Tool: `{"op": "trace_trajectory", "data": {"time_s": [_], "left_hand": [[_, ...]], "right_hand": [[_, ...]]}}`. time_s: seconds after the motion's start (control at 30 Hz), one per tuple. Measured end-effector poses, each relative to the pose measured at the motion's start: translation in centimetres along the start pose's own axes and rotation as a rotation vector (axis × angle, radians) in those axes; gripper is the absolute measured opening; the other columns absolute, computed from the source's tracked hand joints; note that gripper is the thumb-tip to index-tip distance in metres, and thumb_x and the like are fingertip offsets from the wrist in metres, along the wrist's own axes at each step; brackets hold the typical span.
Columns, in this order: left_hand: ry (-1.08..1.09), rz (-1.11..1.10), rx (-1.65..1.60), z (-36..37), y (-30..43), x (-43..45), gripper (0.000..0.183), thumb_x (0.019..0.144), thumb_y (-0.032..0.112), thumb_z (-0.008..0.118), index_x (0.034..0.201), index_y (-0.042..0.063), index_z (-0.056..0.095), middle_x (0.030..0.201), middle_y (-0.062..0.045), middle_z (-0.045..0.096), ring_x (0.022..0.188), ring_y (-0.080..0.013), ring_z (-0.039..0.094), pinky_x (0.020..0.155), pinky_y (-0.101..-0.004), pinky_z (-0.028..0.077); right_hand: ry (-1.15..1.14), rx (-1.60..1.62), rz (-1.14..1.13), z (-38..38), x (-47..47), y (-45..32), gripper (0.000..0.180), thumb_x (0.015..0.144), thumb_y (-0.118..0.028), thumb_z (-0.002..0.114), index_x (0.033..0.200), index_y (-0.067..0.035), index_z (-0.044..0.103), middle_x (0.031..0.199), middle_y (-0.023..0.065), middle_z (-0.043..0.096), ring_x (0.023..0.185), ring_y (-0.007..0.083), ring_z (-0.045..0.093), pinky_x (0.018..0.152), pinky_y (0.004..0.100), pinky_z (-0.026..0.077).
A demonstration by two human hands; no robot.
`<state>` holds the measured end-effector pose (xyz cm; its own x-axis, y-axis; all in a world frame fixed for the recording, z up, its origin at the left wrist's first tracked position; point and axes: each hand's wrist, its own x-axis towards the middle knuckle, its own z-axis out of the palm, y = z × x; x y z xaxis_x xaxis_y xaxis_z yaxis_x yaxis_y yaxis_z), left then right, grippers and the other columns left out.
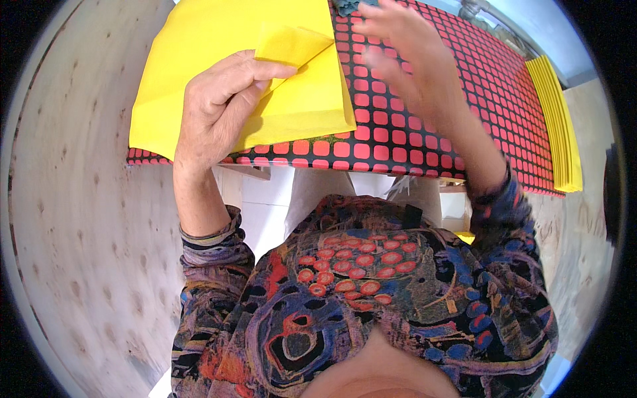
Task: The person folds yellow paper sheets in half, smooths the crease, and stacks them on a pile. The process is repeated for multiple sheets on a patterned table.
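Yellow sheet material (209, 30), paper or thin fabric, covers the left part of a table with a red-and-black checked cover (380, 117). My left hand (224, 102) pinches a folded-over flap of it between thumb and forefinger. The flap's pointed end lies toward the sheet's right edge. My right hand (413, 59) is raised over the checked cover, right of the sheet, blurred, with its fingers apart and nothing seen in it. Near its fingertips, at the top edge of the view, lies a dark teal crumpled thing (346, 7), partly cut off.
A stack of folded yellow pieces (555, 124) rests along the table's right end. Greyish objects (480, 12) sit by the far right edge. Pale wooden boards (84, 199) flank the table at left. My legs are under the table's near edge, where white strands (403, 186) hang.
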<state>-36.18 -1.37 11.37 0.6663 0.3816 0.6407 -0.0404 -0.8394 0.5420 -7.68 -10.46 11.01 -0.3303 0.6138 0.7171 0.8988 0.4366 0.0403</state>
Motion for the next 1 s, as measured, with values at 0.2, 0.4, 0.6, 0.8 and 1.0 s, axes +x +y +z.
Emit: {"op": "trace_trajectory", "data": {"time_s": [0.2, 0.4, 0.6, 0.8, 1.0], "left_hand": [[-0.101, -0.104, -0.035, -0.6, 0.6, -0.2, 0.023, 0.088, 0.001, 0.067, 0.11, 0.0, 0.074, 0.08, -0.004, 0.057, 0.072, -0.0138, 0.051, 0.064, -0.0277, 0.041], [-0.065, -0.013, -0.152, 0.5, 0.3, -0.2, 0.03, 0.081, 0.002, 0.076, 0.111, 0.0, 0.073, 0.093, -0.006, 0.062, 0.082, -0.0121, 0.054, 0.067, -0.0254, 0.039], [-0.058, -0.127, -0.012, -0.3, 0.0, -0.8, 0.012, 0.085, -0.002, 0.074, 0.094, 0.001, 0.067, 0.082, 0.001, 0.06, 0.067, -0.0044, 0.049, 0.057, -0.0222, 0.035], [0.173, -0.273, -0.208, 0.7, -0.3, -1.3, 0.007, 0.09, 0.002, 0.071, 0.09, 0.002, 0.065, 0.082, 0.003, 0.061, 0.069, -0.0013, 0.051, 0.058, -0.0171, 0.038], [0.12, -0.077, -0.079, 0.4, -0.2, -1.2, 0.011, 0.085, 0.0, 0.074, 0.094, 0.002, 0.067, 0.089, -0.004, 0.066, 0.083, -0.009, 0.061, 0.077, -0.0235, 0.05]], "right_hand": [[-0.071, 0.063, 0.017, -1.7, -2.7, -7.1, 0.064, 0.089, -0.066, 0.062, 0.127, -0.015, 0.068, 0.149, 0.0154, 0.055, 0.145, 0.0383, 0.043, 0.119, 0.0551, 0.029], [0.021, 0.089, 0.027, 0.3, -2.1, -7.0, 0.059, 0.077, -0.052, 0.078, 0.121, -0.013, 0.068, 0.148, 0.0119, 0.055, 0.142, 0.036, 0.046, 0.119, 0.053, 0.028], [0.021, 0.131, 0.077, -0.3, -2.1, -7.4, 0.061, 0.088, -0.063, 0.066, 0.123, -0.014, 0.069, 0.149, 0.0154, 0.055, 0.144, 0.0388, 0.044, 0.119, 0.0546, 0.028], [-0.032, 0.051, 0.053, 0.2, -1.9, -8.3, 0.061, 0.086, -0.062, 0.067, 0.123, -0.013, 0.07, 0.149, 0.0159, 0.055, 0.144, 0.0392, 0.044, 0.118, 0.0553, 0.029], [0.006, 0.082, 0.089, 1.5, -1.5, -8.6, 0.062, 0.083, -0.056, 0.072, 0.127, -0.012, 0.069, 0.15, 0.0157, 0.054, 0.145, 0.0386, 0.044, 0.119, 0.0552, 0.029]]}}
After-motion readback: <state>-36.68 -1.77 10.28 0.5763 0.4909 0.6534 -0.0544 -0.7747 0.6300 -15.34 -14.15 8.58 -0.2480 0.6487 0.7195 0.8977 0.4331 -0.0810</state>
